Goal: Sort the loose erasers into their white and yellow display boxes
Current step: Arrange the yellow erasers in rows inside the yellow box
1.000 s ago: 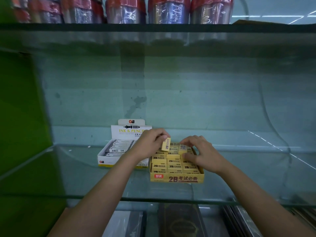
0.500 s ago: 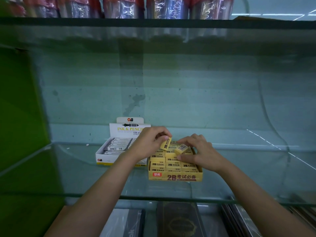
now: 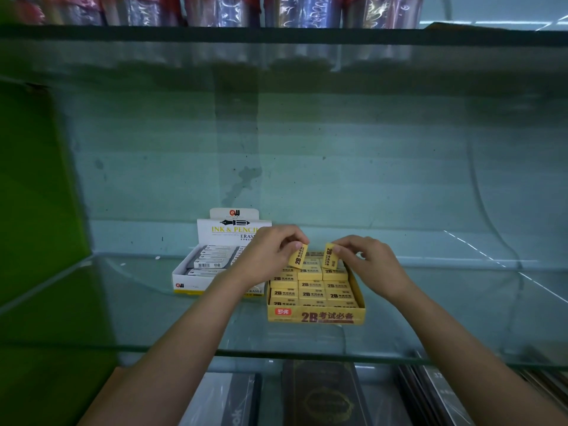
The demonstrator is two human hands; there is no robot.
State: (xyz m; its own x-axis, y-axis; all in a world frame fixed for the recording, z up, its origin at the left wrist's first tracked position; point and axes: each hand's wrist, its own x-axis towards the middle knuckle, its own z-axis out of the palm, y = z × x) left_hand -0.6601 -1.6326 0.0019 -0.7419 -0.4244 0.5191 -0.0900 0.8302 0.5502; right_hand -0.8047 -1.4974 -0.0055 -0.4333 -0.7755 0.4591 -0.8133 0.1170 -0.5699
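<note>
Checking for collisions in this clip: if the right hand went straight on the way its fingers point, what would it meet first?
Probably the yellow eraser pinched by the left hand: the right hand, pinching its own eraser, points left toward it. Depth is unclear from one view.

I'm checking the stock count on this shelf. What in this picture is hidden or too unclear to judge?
- White box: its right side and the erasers there, hidden by the left hand and forearm.
- Yellow box: its back rows, covered by both hands and the two held yellow erasers.
- Right hand: hides the box's back right corner.
- Small print on the erasers: too small to read.
</note>
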